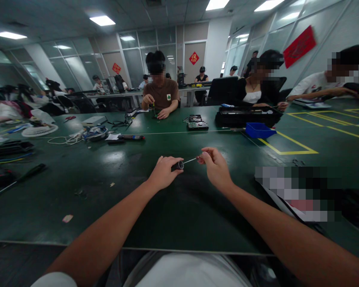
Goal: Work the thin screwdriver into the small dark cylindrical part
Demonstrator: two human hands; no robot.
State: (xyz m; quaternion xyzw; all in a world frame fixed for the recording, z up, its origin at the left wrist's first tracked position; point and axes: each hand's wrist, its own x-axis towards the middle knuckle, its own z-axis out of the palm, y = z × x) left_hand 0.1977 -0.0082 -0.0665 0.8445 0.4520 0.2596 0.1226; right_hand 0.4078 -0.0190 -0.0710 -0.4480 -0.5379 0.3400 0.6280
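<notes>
Centrally, at the middle of an imagined clock face seen from the wearer's seat, two bare hands meet above a green table (107, 223). The left hand (164, 171) is closed around a dark cylinder (178, 165), its round open end facing right. The right hand (214, 165), at three o'clock from it, pinches the reddish far end of a thin metal rod (190, 160) between thumb and fingers. The rod slants down to the cylinder's open end; whether it goes inside is too small to tell.

Around the hands, a hard drive (198, 126) lies just past twelve o'clock and a blue tray (259, 130) at two. At nine o'clock is a black-handled screwdriver (32, 171), and at eight a pale scrap (67, 218). Across the table, towards eleven, sits a person in a brown shirt (161, 93), holding a small yellow tool (153, 104) upright.
</notes>
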